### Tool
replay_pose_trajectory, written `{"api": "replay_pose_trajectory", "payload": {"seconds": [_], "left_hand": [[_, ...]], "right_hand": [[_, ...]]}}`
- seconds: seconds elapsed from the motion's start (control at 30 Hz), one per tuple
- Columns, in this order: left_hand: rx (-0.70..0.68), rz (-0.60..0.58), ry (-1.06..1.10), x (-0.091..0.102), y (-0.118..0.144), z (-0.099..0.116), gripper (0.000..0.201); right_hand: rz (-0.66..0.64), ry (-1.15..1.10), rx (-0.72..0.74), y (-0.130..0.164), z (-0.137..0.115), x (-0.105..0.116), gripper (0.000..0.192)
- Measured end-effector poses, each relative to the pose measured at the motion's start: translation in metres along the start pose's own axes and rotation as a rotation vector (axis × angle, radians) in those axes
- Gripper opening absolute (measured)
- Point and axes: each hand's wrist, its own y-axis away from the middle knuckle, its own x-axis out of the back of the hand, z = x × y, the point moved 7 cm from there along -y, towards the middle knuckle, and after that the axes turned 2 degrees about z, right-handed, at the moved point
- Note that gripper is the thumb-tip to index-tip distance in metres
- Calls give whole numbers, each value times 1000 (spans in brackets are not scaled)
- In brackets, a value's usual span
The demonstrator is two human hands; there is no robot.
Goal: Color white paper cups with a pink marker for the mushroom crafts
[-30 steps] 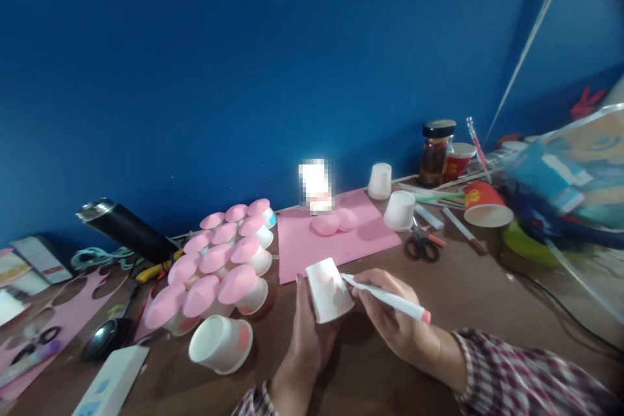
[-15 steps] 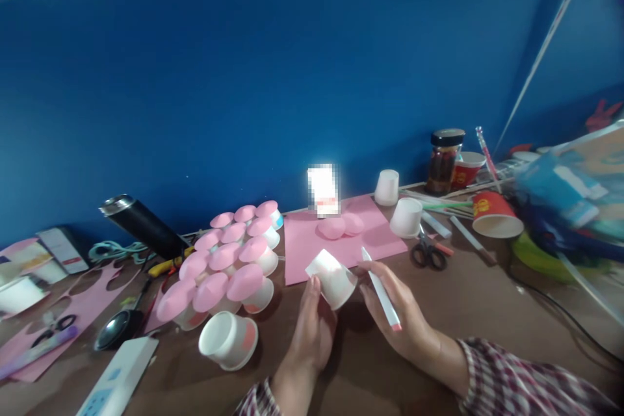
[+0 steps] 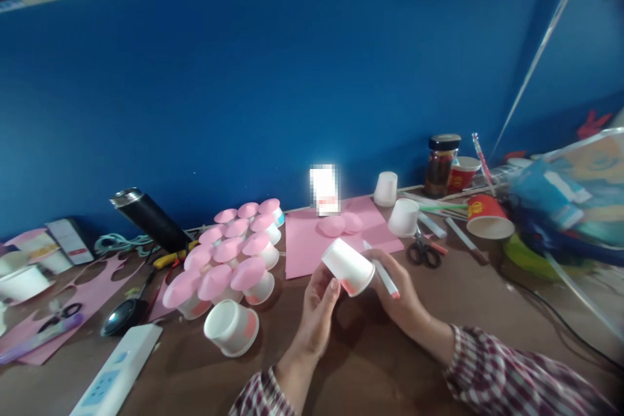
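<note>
Left of my hands, a paper cup on its side lies on the table. My left hand grips the white paper cup, tilted above the table. My right hand touches that cup while clamping a marker.

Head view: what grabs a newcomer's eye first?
The deep blue wall fills the upper half behind a cluttered brown table. At bottom centre, the left hand and right hand hold a small white paper cup between them, the right hand also gripping a white marker. Left of the hands stands a cluster of pink-topped cups beside a pink sheet.
</note>
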Motion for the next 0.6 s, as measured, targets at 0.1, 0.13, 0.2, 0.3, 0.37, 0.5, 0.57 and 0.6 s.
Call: {"api": "replay_pose_trajectory", "payload": {"seconds": [0.1, 0.13, 0.2, 0.3, 0.37, 0.5, 0.57, 0.6], "left_hand": [[-39, 18, -25, 2, -1, 2, 40], [-49, 35, -32, 4, -1, 1, 41], [-82, 82, -62, 8, -1, 1, 45], [-169, 169, -101, 12, 3, 8, 59], [-196, 208, -100, 11, 8, 13, 75], [-236, 186, -151, 3, 16, 21, 96], [-280, 161, -214, 1, 16, 22, 99], [-307, 146, -254, 0, 16, 23, 98]], "right_hand": [[45, -45, 4, 0, 8, 2, 17], [53, -48, 7, 0, 10, 2, 17], [61, -43, 7, 0, 12, 2, 16], [67, -17, 1, 1, 12, 2, 16], [68, 7, 2, 1, 10, 2, 15], [54, 45, 25, 1, 2, 3, 13], [51, 57, 38, 1, -1, 4, 13], [50, 61, 44, 2, -2, 5, 13]]}}
